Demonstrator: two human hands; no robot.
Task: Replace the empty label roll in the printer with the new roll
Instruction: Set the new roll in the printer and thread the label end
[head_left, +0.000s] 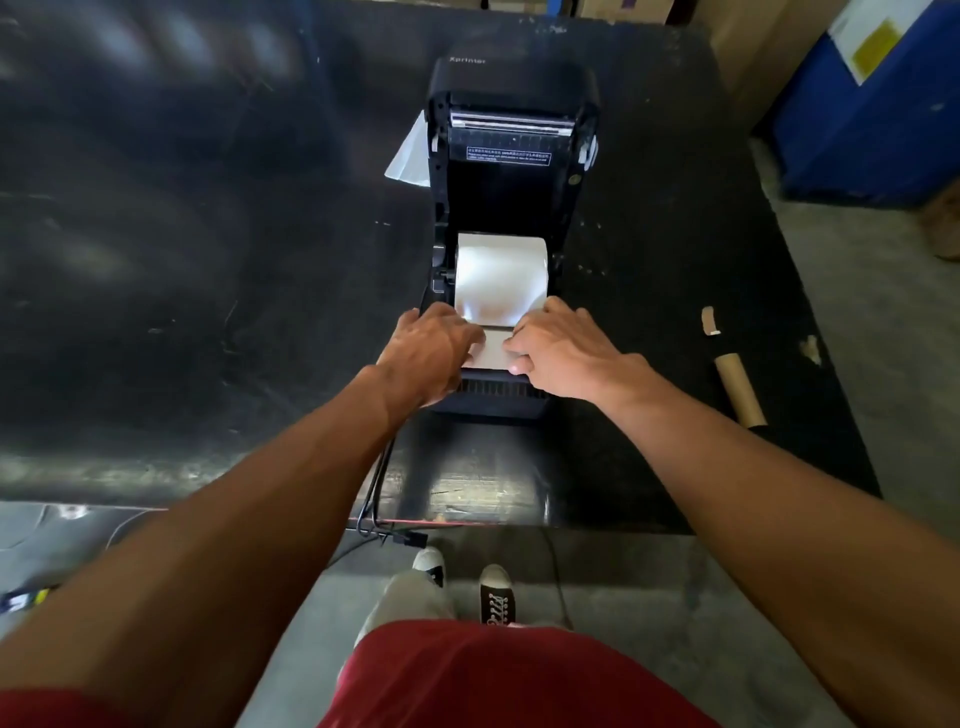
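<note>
**Paper tail lies between both hands, running toward the person**

The black plastic label printer (511, 197) stands on the dark, scuffed table (208, 260) with its hinged lid (511, 78) tipped up and away. The new white label roll (501, 275) sits in the bay, its long axis running left to right across the machine. A flat white strip of label paper (493, 351) leads off the roll toward the person and over the front lip.

The left hand (434, 353) has bent fingers set on the strip's left edge; whether a thumb pinches from beneath is hidden. The right hand (561, 353) lies flatter, its fingers laid on the right edge and holding nothing. The two hands are about equally near the strip, just in front of the roll.

The strip probably has to be drawn squarely toward the person, at right angles to the roll's axis, before the lid comes down. An uneven pull could skew it.

The empty brown cardboard core (737, 387) lies on the table, well to the right.
</note>
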